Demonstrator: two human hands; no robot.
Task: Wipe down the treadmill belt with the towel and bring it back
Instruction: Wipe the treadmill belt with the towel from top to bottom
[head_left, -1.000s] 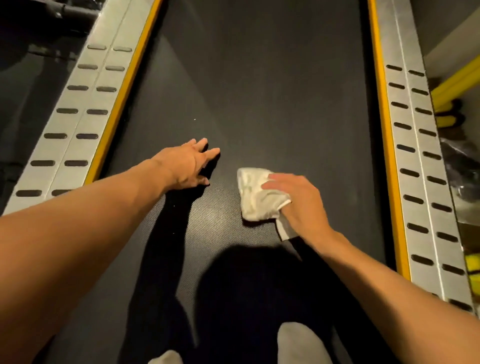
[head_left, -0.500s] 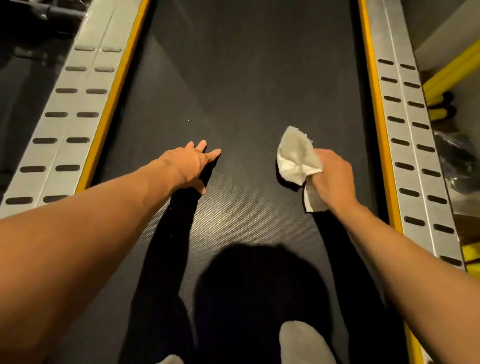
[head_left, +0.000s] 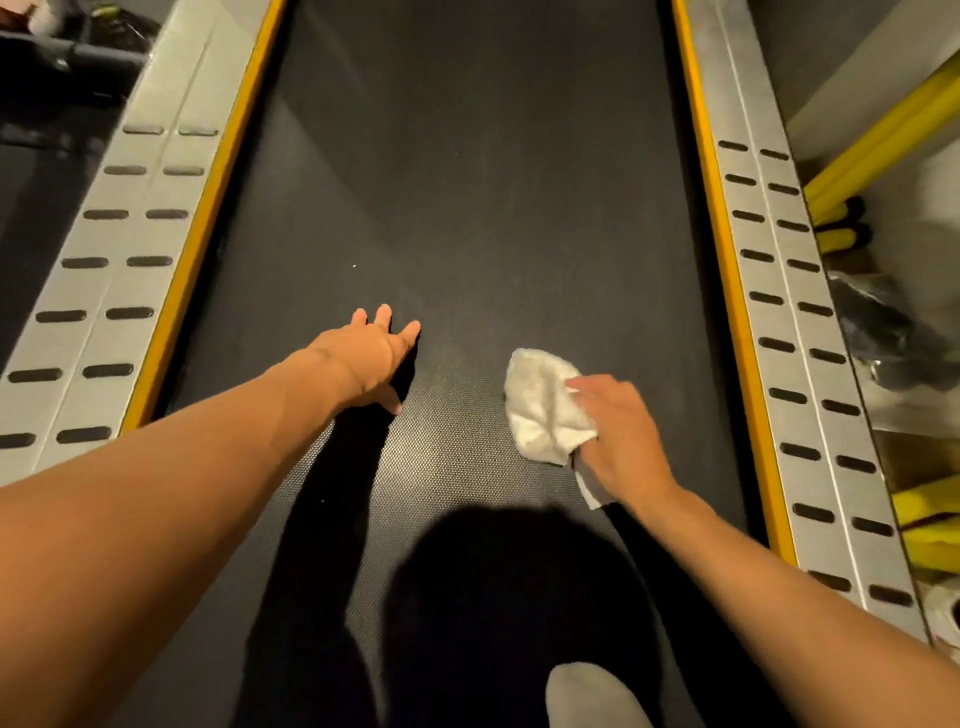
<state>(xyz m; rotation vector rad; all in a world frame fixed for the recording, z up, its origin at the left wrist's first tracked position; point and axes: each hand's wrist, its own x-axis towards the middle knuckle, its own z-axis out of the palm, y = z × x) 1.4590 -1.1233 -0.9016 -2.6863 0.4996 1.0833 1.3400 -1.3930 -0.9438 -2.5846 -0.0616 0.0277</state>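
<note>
Surface: Your treadmill belt (head_left: 467, 208) fills the middle of the view. It is dark and finely textured, and runs away from you between two yellow strips.
Left rail: A silver left side rail (head_left: 104, 291) with two rows of dark slots borders the belt on your left. The left yellow strip (head_left: 208, 208) lies between this rail and the belt.
Left hand: Your left hand (head_left: 363, 358) rests palm down on the belt, left of centre. Its fingers are straight and spread, and it holds nothing.
Shadow: A dark shadow (head_left: 519, 597) lies on the belt close to you, between your forearms.
Towel: The white towel (head_left: 540, 410) is bunched and lies on the belt right of centre, apart from the left hand. Most of it shows ahead of the right hand; a small tail shows below the wrist.
Foot: Your socked foot (head_left: 592, 696) shows at the bottom edge, on the belt.
Right hand: Your right hand (head_left: 618, 436) lies on the towel's near right part, with its fingers bent over the cloth, and grips it against the belt. The fingertips are blurred.
Right rail: The right yellow strip (head_left: 727, 260) and a slotted silver right side rail (head_left: 795, 312) border the belt on your right.
Far right: Yellow bars (head_left: 883, 130) stand beyond the right side rail. Other items there are too blurred to identify.
</note>
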